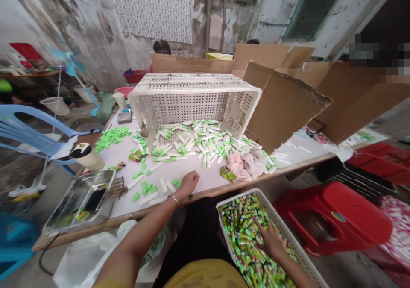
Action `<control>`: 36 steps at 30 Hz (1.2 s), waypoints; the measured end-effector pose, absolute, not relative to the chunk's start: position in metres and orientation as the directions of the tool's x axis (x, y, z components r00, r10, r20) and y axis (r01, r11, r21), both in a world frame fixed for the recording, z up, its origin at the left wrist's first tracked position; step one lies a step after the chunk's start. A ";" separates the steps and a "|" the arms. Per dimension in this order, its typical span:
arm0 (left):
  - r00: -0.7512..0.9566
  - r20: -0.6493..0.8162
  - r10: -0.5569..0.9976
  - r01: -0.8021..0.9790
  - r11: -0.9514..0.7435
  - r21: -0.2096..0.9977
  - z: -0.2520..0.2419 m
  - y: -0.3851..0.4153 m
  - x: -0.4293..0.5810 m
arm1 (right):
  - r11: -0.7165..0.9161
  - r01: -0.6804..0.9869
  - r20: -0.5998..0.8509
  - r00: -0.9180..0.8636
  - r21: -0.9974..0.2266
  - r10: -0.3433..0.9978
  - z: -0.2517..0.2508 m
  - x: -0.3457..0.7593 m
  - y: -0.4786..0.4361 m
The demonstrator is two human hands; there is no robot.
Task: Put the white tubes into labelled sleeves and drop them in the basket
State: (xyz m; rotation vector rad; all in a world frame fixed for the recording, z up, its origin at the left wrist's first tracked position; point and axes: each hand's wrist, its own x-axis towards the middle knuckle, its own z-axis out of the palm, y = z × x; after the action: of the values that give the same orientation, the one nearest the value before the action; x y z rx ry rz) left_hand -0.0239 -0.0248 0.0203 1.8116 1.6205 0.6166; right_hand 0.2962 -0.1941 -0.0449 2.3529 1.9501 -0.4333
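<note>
My left hand (189,183) rests at the table's front edge, its fingers curled closed and no item showing in it. Close to it lie white tubes (163,184) and loose green caps (147,188). Down at the right, my right hand (270,237) has its fingers spread over a white basket (275,213) full of tubes in green-yellow printed wrappers (245,236). It touches the top of that heap. Behind, a white crate (195,83) lies on its side, with many white tubes with green caps (205,140) spilling out of its mouth.
A metal tray (110,179) sits at the table's left, near a cup (88,156). A pink cloth (245,165) lies by the front edge. Cardboard (275,104) stands behind. Beside the basket is a red stool (346,215); a blue chair (35,125) stands left.
</note>
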 end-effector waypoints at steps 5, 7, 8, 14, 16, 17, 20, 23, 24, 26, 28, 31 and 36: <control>0.129 -0.113 0.985 0.789 -0.033 0.614 0.013 0.039 -0.006 | -0.111 0.987 -0.047 0.106 -0.113 0.993 0.000 0.280 -0.137; 0.111 -0.127 0.986 0.815 -0.017 0.580 0.010 0.060 0.008 | -0.028 0.984 0.040 0.035 -0.176 0.999 0.021 0.259 -0.100; 0.103 -0.133 0.986 0.825 -0.010 0.566 0.008 0.068 0.015 | 0.016 0.980 0.066 -0.002 -0.200 0.998 0.029 0.249 -0.082; 0.063 -0.175 0.983 0.868 0.033 0.496 0.002 0.086 0.037 | -0.085 0.986 -0.004 0.085 -0.142 0.996 0.026 0.209 -0.005; 0.053 -0.183 0.982 0.882 0.040 0.470 0.000 0.085 0.032 | -0.152 0.977 -0.039 0.147 -0.150 0.988 0.017 0.208 0.007; 0.053 -0.185 0.981 0.889 0.038 0.456 -0.001 0.084 0.028 | -0.175 0.970 -0.057 0.168 -0.169 0.984 0.012 0.209 0.011; 0.078 -0.185 0.980 0.908 0.007 0.420 -0.002 0.080 0.015 | -0.216 0.938 -0.101 0.195 -0.270 0.976 0.000 0.217 0.018; 0.115 -0.160 0.980 0.914 -0.042 0.403 -0.002 0.078 0.010 | -0.262 0.897 -0.137 0.227 -0.357 0.964 -0.006 0.226 0.023; 0.131 -0.149 0.980 0.914 -0.061 0.400 -0.002 0.078 0.011 | -0.272 0.887 -0.142 0.236 -0.373 0.961 -0.008 0.228 0.025; 0.163 -0.140 0.977 0.914 -0.096 0.394 -0.002 0.081 0.015 | -0.282 0.873 -0.140 0.246 -0.398 0.959 -0.009 0.232 0.027; 0.184 -0.154 0.971 0.916 -0.113 0.384 -0.002 0.084 0.020 | -0.277 0.864 -0.136 0.242 -0.420 0.961 -0.008 0.235 0.028; 0.188 -0.195 0.963 0.925 -0.107 0.364 -0.002 0.089 0.021 | -0.266 0.857 -0.140 0.227 -0.441 0.964 -0.006 0.239 0.030; 0.205 -0.209 0.956 0.927 -0.122 0.354 0.004 0.077 0.004 | -0.255 0.871 -0.130 0.220 -0.420 0.967 -0.001 0.244 0.031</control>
State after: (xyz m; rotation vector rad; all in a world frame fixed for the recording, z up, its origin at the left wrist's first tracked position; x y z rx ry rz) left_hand 0.0040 0.0773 0.0040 2.0828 1.7521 0.0963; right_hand 0.2442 0.0305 -0.0011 2.6431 2.0462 -0.6338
